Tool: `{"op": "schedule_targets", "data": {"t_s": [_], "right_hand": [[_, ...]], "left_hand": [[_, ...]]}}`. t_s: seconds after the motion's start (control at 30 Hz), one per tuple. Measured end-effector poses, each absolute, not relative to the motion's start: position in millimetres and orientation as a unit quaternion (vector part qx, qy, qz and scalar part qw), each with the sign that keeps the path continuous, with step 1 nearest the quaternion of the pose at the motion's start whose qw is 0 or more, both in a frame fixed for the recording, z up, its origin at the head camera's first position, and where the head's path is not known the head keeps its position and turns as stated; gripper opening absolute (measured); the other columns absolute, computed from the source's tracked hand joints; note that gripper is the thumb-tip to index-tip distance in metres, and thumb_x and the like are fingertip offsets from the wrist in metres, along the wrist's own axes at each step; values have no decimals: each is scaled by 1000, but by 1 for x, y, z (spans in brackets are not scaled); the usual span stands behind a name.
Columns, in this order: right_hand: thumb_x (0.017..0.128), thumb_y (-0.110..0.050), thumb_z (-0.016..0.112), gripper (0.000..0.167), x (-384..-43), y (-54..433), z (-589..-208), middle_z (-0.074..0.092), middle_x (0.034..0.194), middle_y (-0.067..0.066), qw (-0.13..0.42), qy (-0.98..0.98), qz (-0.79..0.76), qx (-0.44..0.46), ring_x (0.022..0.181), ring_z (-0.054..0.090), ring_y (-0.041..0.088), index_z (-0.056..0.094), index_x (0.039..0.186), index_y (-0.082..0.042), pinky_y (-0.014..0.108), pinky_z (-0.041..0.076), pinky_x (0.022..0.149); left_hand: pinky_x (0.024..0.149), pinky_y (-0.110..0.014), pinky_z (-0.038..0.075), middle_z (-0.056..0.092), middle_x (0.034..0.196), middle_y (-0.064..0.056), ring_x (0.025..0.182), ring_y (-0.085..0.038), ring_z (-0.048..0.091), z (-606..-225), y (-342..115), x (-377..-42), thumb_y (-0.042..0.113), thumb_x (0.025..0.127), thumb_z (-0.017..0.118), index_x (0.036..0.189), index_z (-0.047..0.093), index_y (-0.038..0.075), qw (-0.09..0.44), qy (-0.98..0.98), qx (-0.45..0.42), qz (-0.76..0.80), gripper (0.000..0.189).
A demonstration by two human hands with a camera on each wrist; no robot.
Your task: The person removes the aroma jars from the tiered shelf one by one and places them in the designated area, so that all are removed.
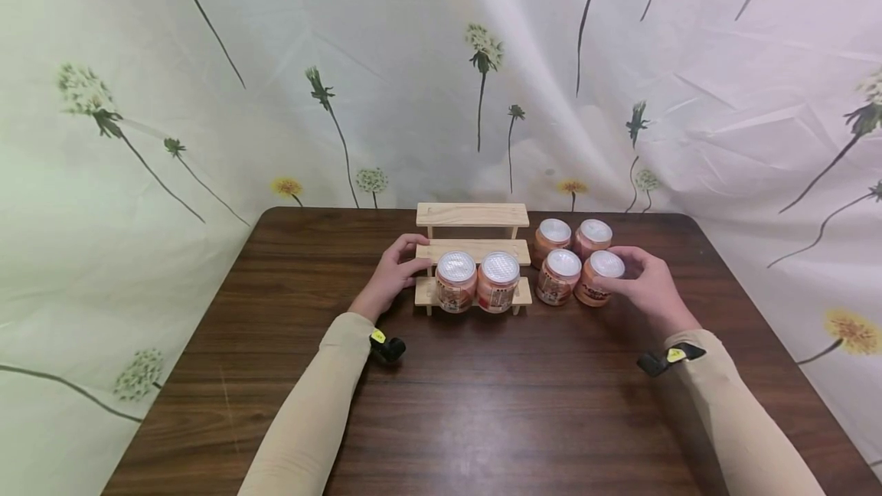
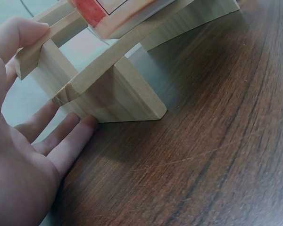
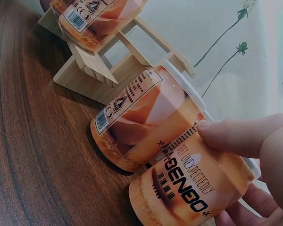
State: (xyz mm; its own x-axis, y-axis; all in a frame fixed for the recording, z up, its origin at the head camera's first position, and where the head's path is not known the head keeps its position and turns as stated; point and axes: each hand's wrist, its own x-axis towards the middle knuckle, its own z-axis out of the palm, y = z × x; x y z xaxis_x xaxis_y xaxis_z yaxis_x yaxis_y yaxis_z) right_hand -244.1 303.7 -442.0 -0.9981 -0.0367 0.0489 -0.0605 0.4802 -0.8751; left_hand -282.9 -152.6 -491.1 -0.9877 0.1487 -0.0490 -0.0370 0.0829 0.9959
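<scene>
A stepped wooden display rack point(image 1: 472, 215) stands on the table. My left hand point(image 1: 389, 279) holds its left end, with the thumb by the middle step and several fingertips against the side panel point(image 2: 96, 106). Two clear-lidded jars, a left one point(image 1: 456, 285) and a right one point(image 1: 498, 285), sit side by side on the lowest step. To the rack's right, my right hand point(image 1: 654, 287) grips the front right jar point(image 3: 188, 183) of a close group, its thumb on the near side and fingers around the far side. That jar has an orange label with black lettering.
Beside the gripped jar stands another jar point(image 1: 559, 282), with a back left jar point(image 1: 553, 236) and a back right jar point(image 1: 594, 234) behind. The dark wooden table point(image 1: 482, 404) ends at a dandelion-print cloth point(image 1: 413, 98) at the back.
</scene>
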Motion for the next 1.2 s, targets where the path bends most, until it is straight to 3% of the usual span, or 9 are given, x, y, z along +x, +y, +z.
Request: {"op": "schedule_targets", "data": {"t_s": [0.4,0.57,0.73,0.87,1.1,1.2], "right_hand": [[85,-24,91,65,-246,304,-445,64,125,9,27,-859,511,32,102,63,6,59,137,-1,19,52,80],[86,-24,91,69,-245,305,-440,63,130,16,23,-858,512,35,103,63,9,57,140,0,19,52,81],[91,-28,86,70,-244,308,-426,58,141,20,26,-859,510,37,120,60,22,52,146,-1,20,50,93],[92,-29,84,68,-244,305,-415,59,142,20,55,-861,503,52,129,57,29,53,146,-2,30,49,105],[91,-14,84,59,-243,284,-402,62,133,11,101,-833,536,95,123,60,16,57,141,1,22,50,102],[90,-9,83,56,-241,270,-397,62,129,4,103,-821,548,120,120,62,13,57,139,4,23,50,102]], "left_hand": [[84,-36,56,50,148,-14,117,-25,58,-490,-152,-283,21,99,75,139,57,15,68,732,41,676,44],[83,-36,56,51,146,-13,117,-26,59,-491,-152,-283,21,99,75,136,58,16,67,733,39,676,41],[83,-37,57,52,144,-13,117,-27,59,-492,-153,-284,20,98,75,133,59,18,65,732,40,677,38],[83,-37,57,52,144,-12,117,-26,59,-492,-153,-284,20,98,75,133,59,19,64,731,38,678,38],[86,-38,56,49,147,-13,118,-27,60,-491,-153,-283,20,98,75,136,58,17,69,730,38,679,42],[85,-37,56,50,147,-14,118,-26,60,-491,-153,-282,21,99,75,137,58,16,69,732,40,677,43]]}}
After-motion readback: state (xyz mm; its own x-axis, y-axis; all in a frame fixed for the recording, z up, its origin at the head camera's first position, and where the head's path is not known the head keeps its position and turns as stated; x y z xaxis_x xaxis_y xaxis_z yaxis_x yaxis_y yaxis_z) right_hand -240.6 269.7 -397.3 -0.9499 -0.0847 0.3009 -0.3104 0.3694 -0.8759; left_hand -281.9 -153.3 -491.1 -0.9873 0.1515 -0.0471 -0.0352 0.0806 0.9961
